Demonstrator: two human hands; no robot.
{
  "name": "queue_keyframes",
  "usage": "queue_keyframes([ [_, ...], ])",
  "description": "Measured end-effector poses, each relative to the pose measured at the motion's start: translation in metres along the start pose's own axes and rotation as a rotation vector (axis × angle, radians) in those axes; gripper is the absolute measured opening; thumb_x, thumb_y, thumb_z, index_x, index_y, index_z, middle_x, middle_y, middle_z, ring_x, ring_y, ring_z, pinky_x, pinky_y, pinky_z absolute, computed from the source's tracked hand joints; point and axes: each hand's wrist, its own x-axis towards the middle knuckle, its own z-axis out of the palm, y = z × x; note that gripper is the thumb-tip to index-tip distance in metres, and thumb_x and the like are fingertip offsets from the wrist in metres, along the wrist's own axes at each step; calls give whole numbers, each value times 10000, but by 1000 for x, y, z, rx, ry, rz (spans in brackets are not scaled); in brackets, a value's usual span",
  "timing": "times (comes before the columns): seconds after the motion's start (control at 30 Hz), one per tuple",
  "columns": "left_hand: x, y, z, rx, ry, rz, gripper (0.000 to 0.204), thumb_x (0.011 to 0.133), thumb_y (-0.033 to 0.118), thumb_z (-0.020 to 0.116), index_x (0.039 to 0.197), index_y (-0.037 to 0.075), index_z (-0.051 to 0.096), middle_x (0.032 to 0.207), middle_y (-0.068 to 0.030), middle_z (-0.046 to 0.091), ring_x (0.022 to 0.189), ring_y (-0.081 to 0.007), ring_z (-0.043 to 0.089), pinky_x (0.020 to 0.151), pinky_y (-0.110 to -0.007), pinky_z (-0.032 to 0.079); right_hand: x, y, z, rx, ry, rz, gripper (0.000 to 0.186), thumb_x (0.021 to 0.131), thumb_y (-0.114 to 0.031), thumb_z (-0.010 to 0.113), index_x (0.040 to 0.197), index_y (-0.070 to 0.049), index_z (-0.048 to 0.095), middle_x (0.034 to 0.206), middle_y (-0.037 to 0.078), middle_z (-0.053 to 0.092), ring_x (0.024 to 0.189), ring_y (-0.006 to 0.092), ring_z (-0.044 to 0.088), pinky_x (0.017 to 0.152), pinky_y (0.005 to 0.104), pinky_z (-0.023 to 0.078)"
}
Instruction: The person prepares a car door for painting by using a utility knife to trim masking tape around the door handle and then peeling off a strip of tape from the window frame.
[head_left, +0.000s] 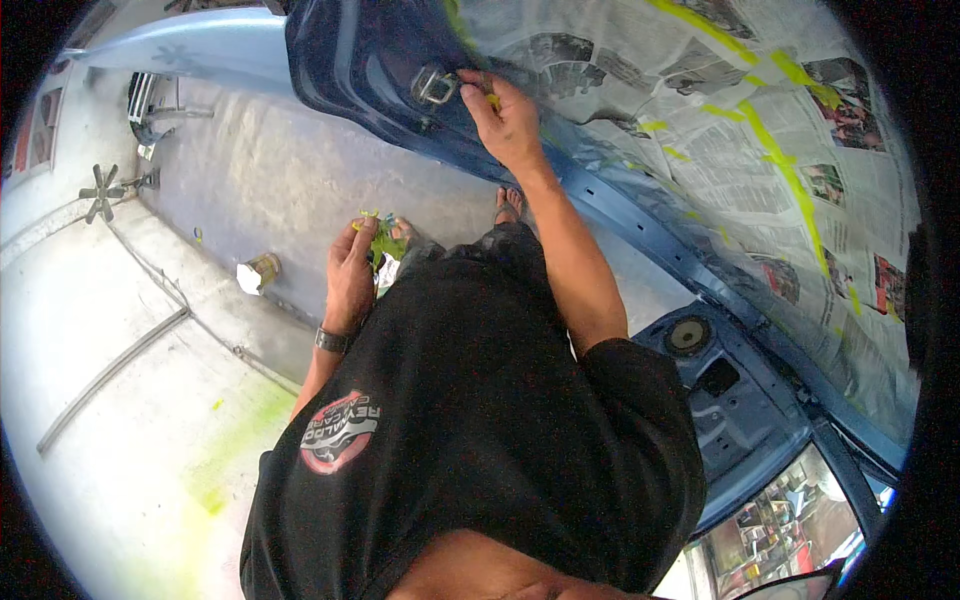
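Note:
My right hand [510, 125] is closed beside a metal latch loop [437, 88] on the dark blue car panel [355, 55] at the top, yellow tape [492, 101] showing at its fingers; whether it also grips the metal is unclear. My left hand [349, 270], with a watch at the wrist, is pinched on crumpled yellow-green tape [384, 240] in front of my dark clothing. Newspaper masking [740, 130] with yellow tape strips covers the bodywork at the upper right.
An open blue door [750, 435] with a speaker is at lower right. A pale can [258, 272] sits on the concrete floor [230, 140] beside a white wall [100, 350] with piping and a fan-like fitting [100, 193]. My bare feet [508, 205] stand below the car.

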Motion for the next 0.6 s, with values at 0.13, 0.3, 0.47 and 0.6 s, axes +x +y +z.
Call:
queue_keyframes([
  [0.13, -5, 9, 6, 8, -1, -27, 270, 951, 304, 587, 1065, 64, 633, 903, 11, 642, 776, -70, 585, 661, -229, 450, 11, -4, -1, -53, -15, -72, 179, 891, -160, 658, 1014, -33, 685, 787, 44, 679, 694, 93, 582, 623, 273, 470],
  [0.3, -4, 8, 5, 13, -10, -15, 251, 954, 301, 583, 1054, 78, 637, 900, 19, 636, 782, -66, 581, 667, -228, 446, 16, -10, -1, -108, -4, -134, 147, 884, -162, 660, 964, -43, 691, 783, 69, 683, 690, 116, 599, 625, 284, 474],
  [0.47, -3, 12, 7, -43, -38, -8, 238, 954, 310, 585, 1034, 93, 639, 890, 19, 631, 772, -68, 577, 667, -222, 439, 15, -9, 3, -386, 102, -357, 139, 899, -162, 623, 946, -35, 653, 795, 159, 673, 692, 288, 667, 602, 345, 491],
  [0.6, -3, 16, 10, -28, -59, 1, 240, 951, 310, 590, 1037, 91, 640, 891, 22, 632, 773, -70, 578, 669, -222, 441, 11, 0, 10, -431, 130, -288, 153, 912, -183, 597, 870, -36, 612, 773, 198, 657, 731, 415, 641, 604, 480, 504],
])
